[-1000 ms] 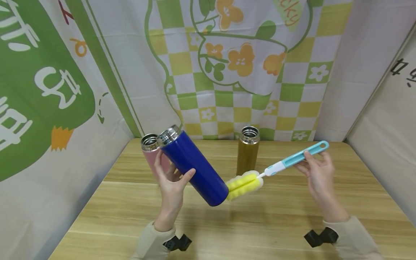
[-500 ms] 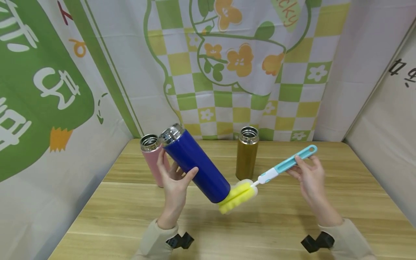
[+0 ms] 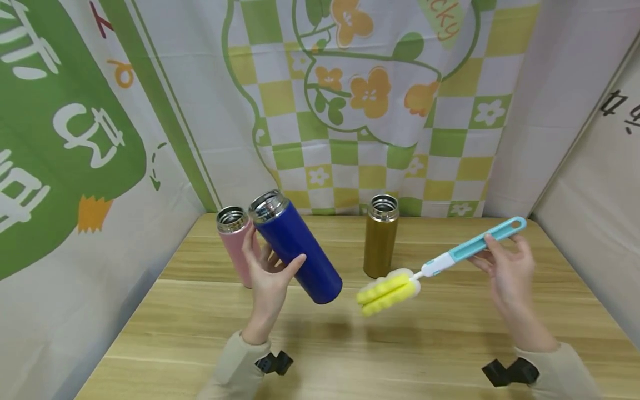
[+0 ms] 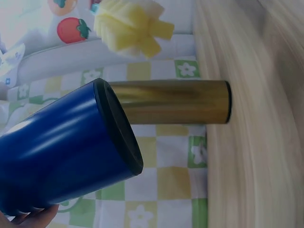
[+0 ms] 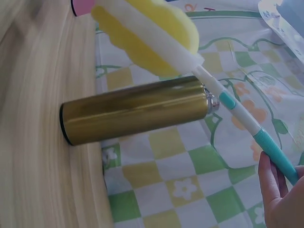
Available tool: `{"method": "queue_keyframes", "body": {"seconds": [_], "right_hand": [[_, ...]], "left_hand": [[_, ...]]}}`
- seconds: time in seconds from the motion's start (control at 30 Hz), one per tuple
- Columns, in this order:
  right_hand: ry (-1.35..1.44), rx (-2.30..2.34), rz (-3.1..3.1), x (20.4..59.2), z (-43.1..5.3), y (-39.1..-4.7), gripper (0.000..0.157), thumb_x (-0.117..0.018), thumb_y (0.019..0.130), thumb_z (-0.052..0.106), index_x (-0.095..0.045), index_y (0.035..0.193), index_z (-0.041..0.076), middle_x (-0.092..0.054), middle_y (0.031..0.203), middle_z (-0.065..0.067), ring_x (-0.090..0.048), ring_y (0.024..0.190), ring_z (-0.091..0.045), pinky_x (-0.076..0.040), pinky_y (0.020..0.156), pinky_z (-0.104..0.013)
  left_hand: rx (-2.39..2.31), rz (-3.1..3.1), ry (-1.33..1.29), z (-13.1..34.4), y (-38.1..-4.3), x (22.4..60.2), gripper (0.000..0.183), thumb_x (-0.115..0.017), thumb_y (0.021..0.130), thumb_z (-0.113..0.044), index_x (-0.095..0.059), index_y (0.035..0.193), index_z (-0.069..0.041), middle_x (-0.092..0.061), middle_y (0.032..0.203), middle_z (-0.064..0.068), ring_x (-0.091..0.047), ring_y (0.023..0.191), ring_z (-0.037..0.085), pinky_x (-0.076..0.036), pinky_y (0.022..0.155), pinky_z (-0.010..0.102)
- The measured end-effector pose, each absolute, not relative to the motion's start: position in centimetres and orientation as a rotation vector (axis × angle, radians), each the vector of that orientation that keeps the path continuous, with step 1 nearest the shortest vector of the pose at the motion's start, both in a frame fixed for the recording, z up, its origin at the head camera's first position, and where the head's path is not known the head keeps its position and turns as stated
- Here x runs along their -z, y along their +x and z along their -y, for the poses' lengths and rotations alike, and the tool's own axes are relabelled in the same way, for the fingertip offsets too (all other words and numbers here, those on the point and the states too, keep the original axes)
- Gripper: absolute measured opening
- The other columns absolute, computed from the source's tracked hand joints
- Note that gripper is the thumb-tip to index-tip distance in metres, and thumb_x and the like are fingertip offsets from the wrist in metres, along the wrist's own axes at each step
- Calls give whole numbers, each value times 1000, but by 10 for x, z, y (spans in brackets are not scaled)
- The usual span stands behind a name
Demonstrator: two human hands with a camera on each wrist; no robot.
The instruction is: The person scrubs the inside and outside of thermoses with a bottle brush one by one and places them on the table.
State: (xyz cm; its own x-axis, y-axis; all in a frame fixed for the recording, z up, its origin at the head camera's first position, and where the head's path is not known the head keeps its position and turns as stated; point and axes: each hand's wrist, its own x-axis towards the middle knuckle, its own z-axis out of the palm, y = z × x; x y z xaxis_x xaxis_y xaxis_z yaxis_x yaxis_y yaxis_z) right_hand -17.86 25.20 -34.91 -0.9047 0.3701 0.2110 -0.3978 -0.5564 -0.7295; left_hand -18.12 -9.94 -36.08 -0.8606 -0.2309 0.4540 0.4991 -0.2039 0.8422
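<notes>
My left hand (image 3: 270, 283) grips a blue thermos bottle (image 3: 305, 250) around its body, tilted above the table. Its open steel mouth points up and left, its base down and right; the left wrist view shows the dark base of the blue bottle (image 4: 57, 147). In my right hand (image 3: 512, 272) is a bottle brush, held by its turquoise handle (image 3: 475, 244). The brush's yellow sponge head (image 3: 387, 291) points left, apart from the blue bottle's base. The right wrist view shows fingertips (image 5: 268, 178) on the handle and the sponge head (image 5: 156, 35) in front of the patterned cloth.
A brown-gold bottle (image 3: 381, 239), lidless, stands upright at the back of the wooden table (image 3: 380, 355). Behind the blue bottle stands a lidless pink bottle (image 3: 235, 241), partly hidden. A patterned cloth (image 3: 345, 155) hangs behind the table, with white panels at both sides.
The brush first dips left along the blue bottle's base, then moves right and away from it. The blue bottle's base end shifts slightly up and left. Both hands keep their holds.
</notes>
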Motion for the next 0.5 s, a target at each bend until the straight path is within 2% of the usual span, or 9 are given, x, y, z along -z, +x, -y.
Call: {"method": "queue_keyframes", "body": {"seconds": [0.27, 0.5], "right_hand": [[184, -2351, 1161, 353, -276, -178, 34, -59, 79, -8, -46, 109, 0, -66, 75, -14, -65, 63, -23, -51, 60, -36], [146, -2237, 1365, 347, -282, -162, 33, -59, 79, -6, -46, 110, 1, -66, 78, -8, -64, 65, -17, -52, 59, -30]], "left_hand": [[2008, 1715, -302, 100, -204, 373, 95, -72, 67, 7, -13, 137, -20, -50, 116, 15, -56, 96, 22, -47, 79, 29], [1868, 1858, -276, 99, -224, 387, 95, -76, 66, -1, -17, 137, -21, -50, 113, 15, -56, 90, 22, -47, 76, 31]]}}
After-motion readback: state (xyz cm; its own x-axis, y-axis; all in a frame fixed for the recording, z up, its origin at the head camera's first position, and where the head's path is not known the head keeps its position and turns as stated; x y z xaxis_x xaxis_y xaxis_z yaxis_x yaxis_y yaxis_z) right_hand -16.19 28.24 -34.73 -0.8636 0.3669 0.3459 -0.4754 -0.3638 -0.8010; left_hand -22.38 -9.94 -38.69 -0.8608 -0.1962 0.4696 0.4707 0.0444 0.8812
